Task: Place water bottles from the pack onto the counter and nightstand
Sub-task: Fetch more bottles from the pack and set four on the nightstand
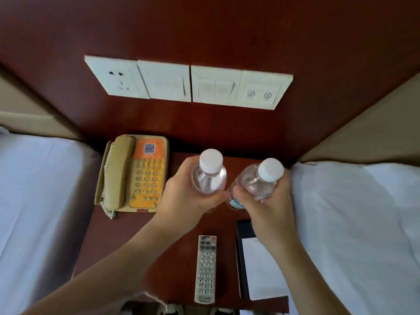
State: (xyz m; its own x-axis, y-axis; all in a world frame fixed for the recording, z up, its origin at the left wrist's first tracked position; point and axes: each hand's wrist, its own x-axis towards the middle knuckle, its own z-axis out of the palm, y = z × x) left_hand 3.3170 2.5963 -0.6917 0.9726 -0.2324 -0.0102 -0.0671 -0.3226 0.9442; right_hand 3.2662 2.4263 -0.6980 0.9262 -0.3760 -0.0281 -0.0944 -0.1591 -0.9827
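Basically had each hand's grip wrapped tight: left hand (181,198) round left bottle (209,176), right hand (266,205) round right bottle (259,180), above nightstand (127,242).

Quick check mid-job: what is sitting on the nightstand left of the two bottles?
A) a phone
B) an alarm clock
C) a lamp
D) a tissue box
A: a beige phone with an orange keypad lies on the nightstand, left of the bottle in the left hand.
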